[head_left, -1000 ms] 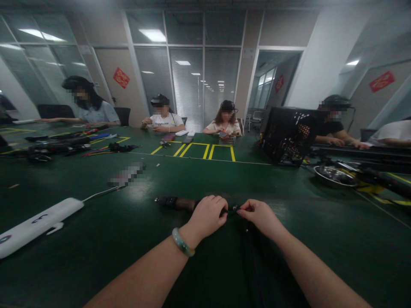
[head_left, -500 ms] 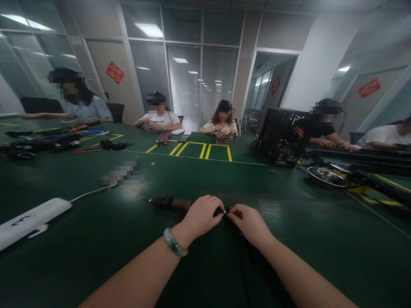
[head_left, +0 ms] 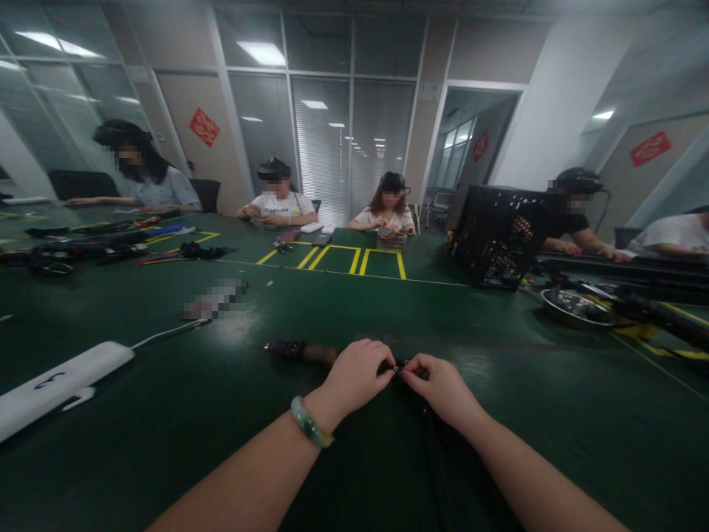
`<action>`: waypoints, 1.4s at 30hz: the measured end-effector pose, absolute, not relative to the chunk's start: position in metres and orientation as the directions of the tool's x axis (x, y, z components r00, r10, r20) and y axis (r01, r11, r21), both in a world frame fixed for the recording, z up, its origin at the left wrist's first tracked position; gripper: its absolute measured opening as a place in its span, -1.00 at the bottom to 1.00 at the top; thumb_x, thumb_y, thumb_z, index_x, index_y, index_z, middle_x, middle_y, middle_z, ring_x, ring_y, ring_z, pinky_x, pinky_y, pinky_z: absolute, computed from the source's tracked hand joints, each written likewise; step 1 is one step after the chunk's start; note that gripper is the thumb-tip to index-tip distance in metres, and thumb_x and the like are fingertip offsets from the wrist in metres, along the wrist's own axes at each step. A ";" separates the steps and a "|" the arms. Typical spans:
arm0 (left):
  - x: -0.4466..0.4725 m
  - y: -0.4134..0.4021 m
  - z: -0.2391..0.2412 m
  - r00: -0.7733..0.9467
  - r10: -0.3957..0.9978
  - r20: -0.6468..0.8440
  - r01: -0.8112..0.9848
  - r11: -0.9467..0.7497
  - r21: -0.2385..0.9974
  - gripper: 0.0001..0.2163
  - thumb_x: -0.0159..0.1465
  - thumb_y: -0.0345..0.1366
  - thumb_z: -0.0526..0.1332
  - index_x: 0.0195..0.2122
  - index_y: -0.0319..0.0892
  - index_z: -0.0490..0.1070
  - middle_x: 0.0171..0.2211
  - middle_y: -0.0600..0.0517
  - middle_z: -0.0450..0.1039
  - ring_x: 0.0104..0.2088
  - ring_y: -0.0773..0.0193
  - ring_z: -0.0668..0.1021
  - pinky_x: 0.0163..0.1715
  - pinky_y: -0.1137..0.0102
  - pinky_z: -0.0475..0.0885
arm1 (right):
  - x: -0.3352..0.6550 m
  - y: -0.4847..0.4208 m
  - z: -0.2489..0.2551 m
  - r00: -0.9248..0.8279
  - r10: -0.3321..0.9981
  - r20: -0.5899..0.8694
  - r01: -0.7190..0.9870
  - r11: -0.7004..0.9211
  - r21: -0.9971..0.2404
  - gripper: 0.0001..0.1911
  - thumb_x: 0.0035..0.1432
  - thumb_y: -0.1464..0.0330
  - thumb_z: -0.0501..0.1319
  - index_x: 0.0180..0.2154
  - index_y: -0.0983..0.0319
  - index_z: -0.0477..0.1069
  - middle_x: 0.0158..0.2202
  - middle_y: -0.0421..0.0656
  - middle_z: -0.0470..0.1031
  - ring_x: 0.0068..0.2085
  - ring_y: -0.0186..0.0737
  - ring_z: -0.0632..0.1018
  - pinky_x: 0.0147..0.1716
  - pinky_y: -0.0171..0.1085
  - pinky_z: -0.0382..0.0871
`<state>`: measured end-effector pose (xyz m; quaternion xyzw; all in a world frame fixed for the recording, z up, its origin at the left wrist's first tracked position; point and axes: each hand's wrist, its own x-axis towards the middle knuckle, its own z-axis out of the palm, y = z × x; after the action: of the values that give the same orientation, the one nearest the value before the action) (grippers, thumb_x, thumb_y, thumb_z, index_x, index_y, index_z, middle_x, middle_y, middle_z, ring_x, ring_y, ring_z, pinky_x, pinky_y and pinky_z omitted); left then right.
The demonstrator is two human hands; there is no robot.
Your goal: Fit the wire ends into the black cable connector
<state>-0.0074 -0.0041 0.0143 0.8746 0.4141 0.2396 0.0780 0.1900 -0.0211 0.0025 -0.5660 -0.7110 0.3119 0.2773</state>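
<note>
A dark rod-like tool [head_left: 302,351] with a brown middle and a black knurled end lies across the green table [head_left: 166,414] in front of me. My left hand [head_left: 357,373], with a green bangle [head_left: 311,423] on the wrist, is wrapped round the tool's right end. My right hand [head_left: 440,386] pinches a small metal part at that same end, fingertips touching the left hand's. A dark cable or strap [head_left: 429,443] runs from under the hands toward me.
A white power strip [head_left: 55,384] with its cord lies at the left. A black perforated case [head_left: 495,236] and a metal bowl [head_left: 576,304] stand at the right. Several people sit round the far side, with tools and cables by yellow floor-tape marks [head_left: 354,260].
My hands stay joined at the tool's end; the fingertips have closed slightly tighter together. The view has shifted a little.
</note>
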 end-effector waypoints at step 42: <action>-0.006 -0.006 0.017 0.527 0.800 0.287 0.711 -0.600 0.367 -0.87 0.19 -0.35 0.26 -0.23 -0.10 0.37 -0.23 0.08 0.43 -0.16 0.20 0.42 -0.16 0.30 0.29 | 0.187 -0.012 -0.006 -0.221 0.974 0.057 0.613 0.184 -0.768 -0.87 0.17 0.33 0.17 -0.38 0.22 0.44 -0.45 -0.23 0.49 -0.42 -0.27 0.49 -0.47 -0.38 0.22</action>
<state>-0.0064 -0.0060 0.0173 0.8678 0.4352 0.2167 0.1028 0.1875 -0.0120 -0.0064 -0.5553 -0.7145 0.3159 0.2852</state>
